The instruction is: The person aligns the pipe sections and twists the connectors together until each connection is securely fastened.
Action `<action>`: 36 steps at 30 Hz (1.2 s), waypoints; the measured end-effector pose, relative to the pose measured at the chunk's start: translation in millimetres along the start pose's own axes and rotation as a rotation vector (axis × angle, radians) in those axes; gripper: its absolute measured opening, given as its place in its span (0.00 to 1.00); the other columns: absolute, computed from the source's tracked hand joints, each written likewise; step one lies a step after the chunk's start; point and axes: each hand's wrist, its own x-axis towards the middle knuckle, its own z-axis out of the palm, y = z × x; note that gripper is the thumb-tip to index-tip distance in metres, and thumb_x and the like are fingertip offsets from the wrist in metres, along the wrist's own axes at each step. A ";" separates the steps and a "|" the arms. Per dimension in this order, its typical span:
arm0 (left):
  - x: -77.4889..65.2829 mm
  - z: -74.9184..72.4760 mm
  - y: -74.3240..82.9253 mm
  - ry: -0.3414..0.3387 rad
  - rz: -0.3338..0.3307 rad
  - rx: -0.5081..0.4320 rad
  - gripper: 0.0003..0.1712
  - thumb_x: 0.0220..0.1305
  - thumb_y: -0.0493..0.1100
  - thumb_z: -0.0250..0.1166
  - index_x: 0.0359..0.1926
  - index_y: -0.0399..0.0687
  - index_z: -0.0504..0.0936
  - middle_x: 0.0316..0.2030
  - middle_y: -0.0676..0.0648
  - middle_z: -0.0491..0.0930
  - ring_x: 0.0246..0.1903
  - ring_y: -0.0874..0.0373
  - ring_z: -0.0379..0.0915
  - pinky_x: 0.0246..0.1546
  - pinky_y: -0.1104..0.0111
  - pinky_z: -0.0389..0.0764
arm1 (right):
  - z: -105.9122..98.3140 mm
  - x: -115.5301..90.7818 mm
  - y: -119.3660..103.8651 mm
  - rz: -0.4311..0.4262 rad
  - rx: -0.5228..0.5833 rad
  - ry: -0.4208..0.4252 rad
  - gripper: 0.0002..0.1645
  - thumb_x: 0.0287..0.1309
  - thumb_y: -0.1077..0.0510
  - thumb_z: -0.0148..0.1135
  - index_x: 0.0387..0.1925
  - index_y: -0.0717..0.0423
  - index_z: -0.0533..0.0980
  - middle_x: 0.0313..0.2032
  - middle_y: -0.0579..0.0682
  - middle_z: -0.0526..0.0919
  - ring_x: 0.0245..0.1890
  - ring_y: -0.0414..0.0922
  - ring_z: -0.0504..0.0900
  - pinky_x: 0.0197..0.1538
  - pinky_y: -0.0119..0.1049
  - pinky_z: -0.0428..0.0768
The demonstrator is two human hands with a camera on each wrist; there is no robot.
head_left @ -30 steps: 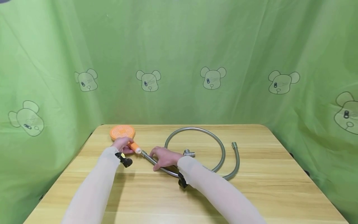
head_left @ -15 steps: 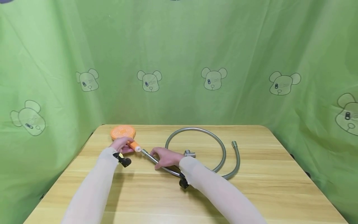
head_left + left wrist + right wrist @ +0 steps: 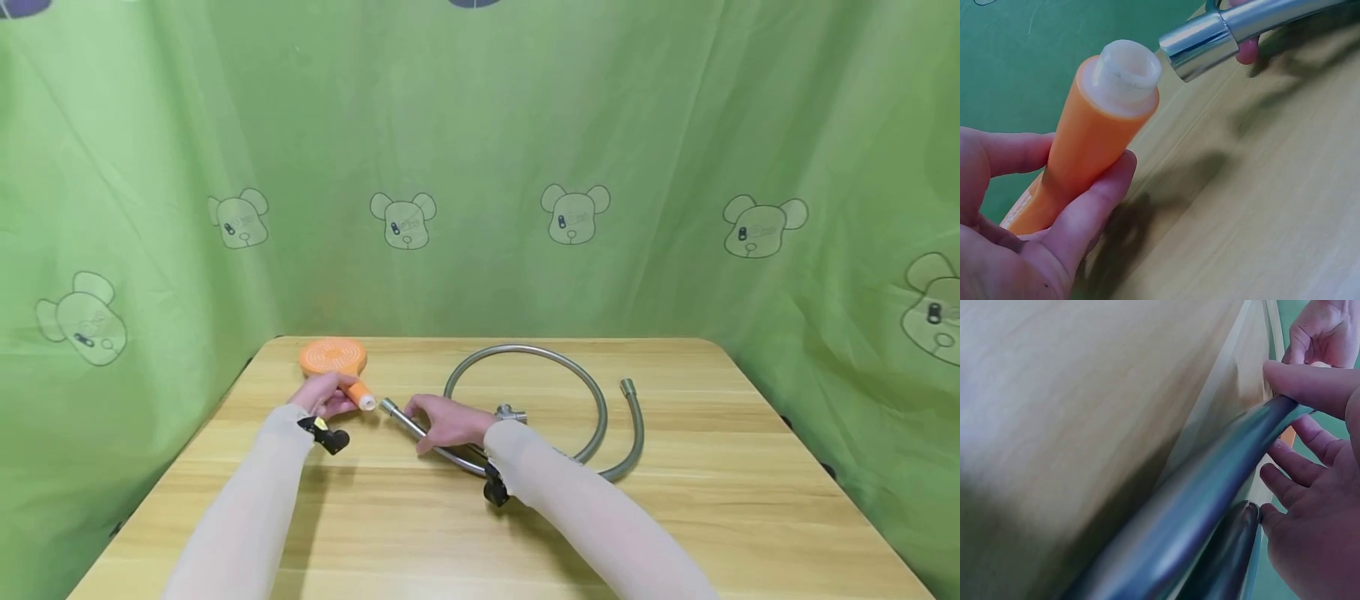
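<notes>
An orange shower head (image 3: 333, 357) lies face up in my left hand (image 3: 321, 393), whose thumb and fingers grip its handle (image 3: 1085, 150). The handle's pale hollow end (image 3: 1129, 65) faces the metal end fitting (image 3: 1200, 47) of a grey shower hose (image 3: 514, 347), with a small gap between them. My right hand (image 3: 452, 422) pinches the hose just behind that fitting. In the right wrist view, the thumb and fingertips of my right hand (image 3: 1316, 506) close on the shiny hose (image 3: 1191, 500) from both sides.
The hose loops across the wooden table (image 3: 450, 542), and its other end fitting (image 3: 628, 387) points up at the right. A small metal tee valve (image 3: 512, 414) sits inside the loop, beside my right wrist. Green curtain (image 3: 480, 267) surrounds the table.
The gap between the handle end and the hose fitting has widened slightly. My left hand has shifted a little left with the shower head; my right hand has barely moved. The head view has tilted slightly.
</notes>
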 end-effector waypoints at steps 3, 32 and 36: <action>-0.2 1.8 -2.9 -0.013 0.015 -0.040 0.07 0.72 0.32 0.54 0.46 0.32 0.69 0.31 0.40 0.78 0.27 0.55 0.84 0.41 0.68 0.88 | -0.5 -0.5 1.2 0.000 0.014 0.003 0.32 0.43 0.63 0.78 0.52 0.46 0.75 0.43 0.40 0.78 0.46 0.40 0.75 0.57 0.39 0.75; -4.8 12.7 -1.8 0.032 0.139 -0.020 0.23 0.71 0.32 0.57 0.62 0.21 0.66 0.26 0.44 0.83 0.28 0.56 0.84 0.38 0.67 0.89 | -2.1 -2.1 -2.8 -0.022 0.232 0.066 0.31 0.44 0.72 0.74 0.51 0.56 0.74 0.37 0.58 0.86 0.30 0.41 0.80 0.38 0.31 0.79; -7.9 12.7 -3.1 0.045 0.141 -0.007 0.20 0.71 0.32 0.57 0.59 0.23 0.68 0.25 0.45 0.83 0.27 0.57 0.83 0.36 0.68 0.88 | -2.3 -1.2 -0.8 -0.012 0.205 0.084 0.37 0.43 0.70 0.76 0.57 0.54 0.74 0.34 0.51 0.84 0.30 0.41 0.78 0.38 0.31 0.78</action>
